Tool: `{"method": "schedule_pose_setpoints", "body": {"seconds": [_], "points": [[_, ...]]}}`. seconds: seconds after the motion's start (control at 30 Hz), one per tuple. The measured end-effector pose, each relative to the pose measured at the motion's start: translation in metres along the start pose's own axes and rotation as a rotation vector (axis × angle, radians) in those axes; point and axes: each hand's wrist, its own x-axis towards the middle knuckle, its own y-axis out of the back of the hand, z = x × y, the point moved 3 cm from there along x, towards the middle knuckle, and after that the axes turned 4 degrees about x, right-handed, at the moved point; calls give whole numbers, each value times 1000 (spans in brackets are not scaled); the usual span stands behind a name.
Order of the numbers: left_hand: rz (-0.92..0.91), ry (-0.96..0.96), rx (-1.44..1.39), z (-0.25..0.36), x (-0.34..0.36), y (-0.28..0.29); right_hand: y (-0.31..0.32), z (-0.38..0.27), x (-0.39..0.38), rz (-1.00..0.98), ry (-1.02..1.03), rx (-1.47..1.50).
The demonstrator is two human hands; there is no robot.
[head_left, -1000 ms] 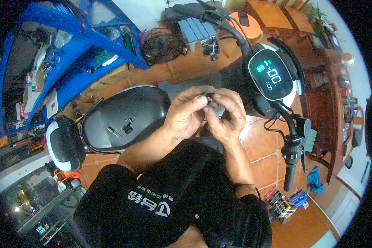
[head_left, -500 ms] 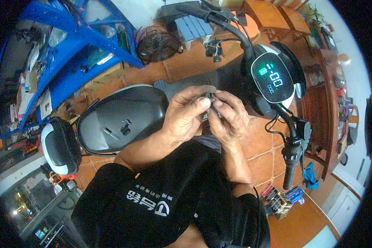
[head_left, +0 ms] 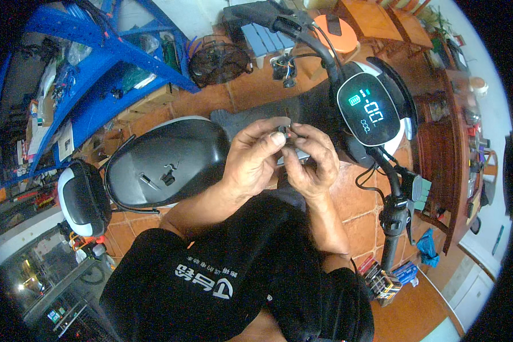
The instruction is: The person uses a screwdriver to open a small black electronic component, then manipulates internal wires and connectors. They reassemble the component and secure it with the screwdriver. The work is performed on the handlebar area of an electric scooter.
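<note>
My left hand (head_left: 252,159) pinches a small black part (head_left: 283,131) between thumb and fingertips, in front of my chest. A tiny reddish spot shows beside it; the fingers cover most of the part, so its kind cannot be made out. My right hand (head_left: 314,162) meets it from the other side, its fingers curled and their tips at the part. To the left, on the black scooter seat (head_left: 182,142), lie a small black clip-like piece (head_left: 168,175) and a short pen-like stick (head_left: 149,181).
The scooter's lit display (head_left: 369,109) and handlebar grip (head_left: 390,251) are at the right. Loose wires with a connector (head_left: 285,69) hang near the far handlebar. A blue shelf rack (head_left: 105,74), a black fan (head_left: 219,61), an orange-topped stool (head_left: 336,34) and small boxes (head_left: 383,285) stand around.
The handlebar and display have swung slightly to the left. Both hands have shifted a little left with the small part, and the right thumb sits slightly farther from it.
</note>
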Motion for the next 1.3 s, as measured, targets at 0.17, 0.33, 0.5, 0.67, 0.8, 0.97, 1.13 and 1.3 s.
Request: {"method": "schedule_pose_setpoints", "body": {"seconds": [0.17,0.33,0.5,0.67,0.8,0.97,1.13,1.3], "points": [[26,31,-30,-5,12,11,-5,16,-4,-17,-95,-29],[102,35,-37,-12,23,24,-14,35,-4,-21,-124,-42],[162,17,-42,-18,37,39,-19,51,-2,-38,-188,-39],[175,44,-37,-21,49,48,-28,70,-10,13,-237,-40],[199,70,-38,-27,57,59,-34,80,-17,36,-273,-80],[244,106,-7,-34,64,65,-36,94,-29,100,-371,-59],[263,128,-48,-43,69,69,-36,100,-33,147,-476,46],[229,161,-64,-47,71,69,-33,105,-41,272,-730,297]]}}
